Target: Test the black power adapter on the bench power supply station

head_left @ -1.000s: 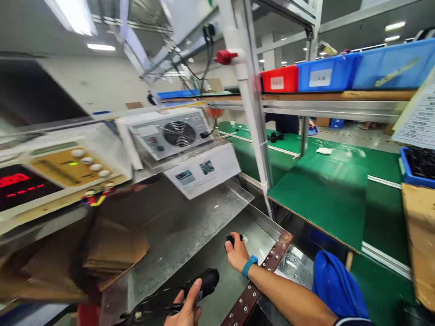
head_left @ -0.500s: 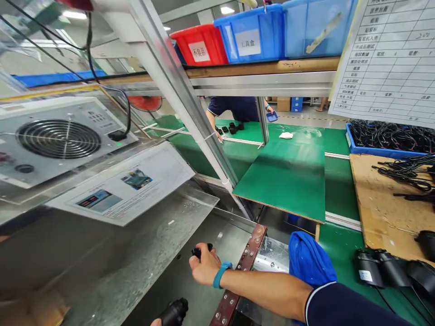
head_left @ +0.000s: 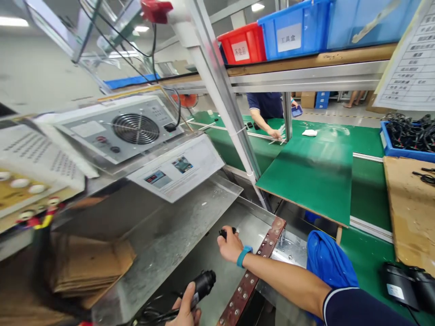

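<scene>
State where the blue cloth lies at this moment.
In the head view the blue cloth sits low and right of centre, draped beside the brown riveted strip, just behind the right forearm and in front of the green board.

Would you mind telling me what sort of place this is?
Likely an electronics assembly line: green work mats, labelled bins on a shelf, and a fan-fronted unit beside the bench.

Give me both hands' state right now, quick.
Left hand: closed around a black cylindrical device with a cable.
Right hand: closed on a small black part above the metal tray.
</scene>
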Action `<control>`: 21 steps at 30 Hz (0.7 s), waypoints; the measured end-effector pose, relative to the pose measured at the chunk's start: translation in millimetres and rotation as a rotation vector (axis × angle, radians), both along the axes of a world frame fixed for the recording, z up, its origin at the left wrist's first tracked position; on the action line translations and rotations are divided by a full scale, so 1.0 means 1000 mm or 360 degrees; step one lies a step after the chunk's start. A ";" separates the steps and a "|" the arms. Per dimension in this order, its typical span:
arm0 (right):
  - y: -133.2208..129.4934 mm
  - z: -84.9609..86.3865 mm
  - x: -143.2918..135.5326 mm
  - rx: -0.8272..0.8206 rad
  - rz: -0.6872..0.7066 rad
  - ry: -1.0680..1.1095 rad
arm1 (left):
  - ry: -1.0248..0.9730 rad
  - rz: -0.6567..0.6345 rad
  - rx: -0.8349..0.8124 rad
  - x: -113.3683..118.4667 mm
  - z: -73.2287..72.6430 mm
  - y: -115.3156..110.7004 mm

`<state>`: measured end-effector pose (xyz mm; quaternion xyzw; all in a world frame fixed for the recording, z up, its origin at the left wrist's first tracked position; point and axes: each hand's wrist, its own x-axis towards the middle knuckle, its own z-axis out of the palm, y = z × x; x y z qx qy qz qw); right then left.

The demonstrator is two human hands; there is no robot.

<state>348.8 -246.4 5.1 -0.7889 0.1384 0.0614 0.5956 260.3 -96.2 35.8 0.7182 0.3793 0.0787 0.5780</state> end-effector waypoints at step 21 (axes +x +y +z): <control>0.009 0.004 -0.005 0.0049 -0.0108 -0.0197 | -0.0067 0.0295 -0.0278 0.001 0.010 -0.012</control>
